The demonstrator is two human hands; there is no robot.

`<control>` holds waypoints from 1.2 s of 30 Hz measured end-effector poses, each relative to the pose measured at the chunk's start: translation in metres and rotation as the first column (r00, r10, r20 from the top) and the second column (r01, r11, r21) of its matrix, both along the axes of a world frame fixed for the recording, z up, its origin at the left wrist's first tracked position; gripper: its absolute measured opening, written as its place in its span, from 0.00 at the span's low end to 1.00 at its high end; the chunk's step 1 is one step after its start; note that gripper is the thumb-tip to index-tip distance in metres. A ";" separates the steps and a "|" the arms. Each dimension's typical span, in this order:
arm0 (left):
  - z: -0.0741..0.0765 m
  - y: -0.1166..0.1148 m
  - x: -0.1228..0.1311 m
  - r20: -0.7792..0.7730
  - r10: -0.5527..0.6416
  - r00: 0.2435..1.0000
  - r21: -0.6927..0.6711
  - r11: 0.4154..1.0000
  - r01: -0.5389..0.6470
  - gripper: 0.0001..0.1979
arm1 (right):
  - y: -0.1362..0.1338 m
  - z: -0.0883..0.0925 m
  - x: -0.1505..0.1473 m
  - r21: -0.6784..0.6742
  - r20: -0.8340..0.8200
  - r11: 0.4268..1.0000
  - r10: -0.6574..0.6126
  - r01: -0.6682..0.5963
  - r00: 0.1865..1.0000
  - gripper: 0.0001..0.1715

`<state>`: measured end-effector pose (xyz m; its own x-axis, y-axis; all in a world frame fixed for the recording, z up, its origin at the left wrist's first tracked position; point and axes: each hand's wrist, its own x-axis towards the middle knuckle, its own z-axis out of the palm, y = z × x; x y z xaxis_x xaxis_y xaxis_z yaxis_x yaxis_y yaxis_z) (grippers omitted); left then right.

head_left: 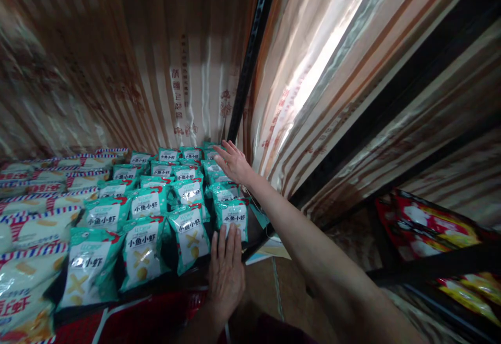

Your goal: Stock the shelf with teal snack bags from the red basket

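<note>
Several teal and white snack bags point(144, 203) stand in rows on a dark shelf point(156, 284). My left hand point(226, 271) lies with its fingers stretched out against the lower front of the rightmost front bag point(231, 212). Farther back, my right hand point(234, 164) reaches over the same right-hand row, fingers extended and holding nothing. It is above or against the rear bags there; whether it touches them I cannot tell. My right forearm crosses from the lower right.
White snack bags with red and blue stripes point(37, 229) fill the shelf's left side. A black metal post point(250, 57) rises at the back corner, before striped printed sheeting point(176, 72). On the right, another rack point(422, 271) carries red and yellow packets point(434, 224).
</note>
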<state>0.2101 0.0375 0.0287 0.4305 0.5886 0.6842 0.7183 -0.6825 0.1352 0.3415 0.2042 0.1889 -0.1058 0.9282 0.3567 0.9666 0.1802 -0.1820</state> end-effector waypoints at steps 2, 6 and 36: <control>0.000 -0.002 0.000 0.004 0.001 1.000 0.005 1.000 -0.001 0.32 | -0.021 -0.003 0.000 0.093 -0.036 0.995 0.024 -0.020 0.999 0.29; -0.001 -0.005 -0.001 0.012 -0.008 1.000 0.004 1.000 0.008 0.33 | -0.063 -0.021 0.002 0.189 -0.165 0.982 0.033 -0.001 0.986 0.30; -0.012 -0.001 0.000 0.037 -0.026 0.999 -0.011 1.000 0.027 0.27 | -0.124 -0.115 -0.018 0.215 -0.532 0.966 -0.010 0.146 0.847 0.34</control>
<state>0.2102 0.0361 0.0166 0.4208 0.5855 0.6929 0.6943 -0.6995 0.1694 0.3240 0.0800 0.0736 0.2285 0.8048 0.5478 0.7518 0.2116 -0.6245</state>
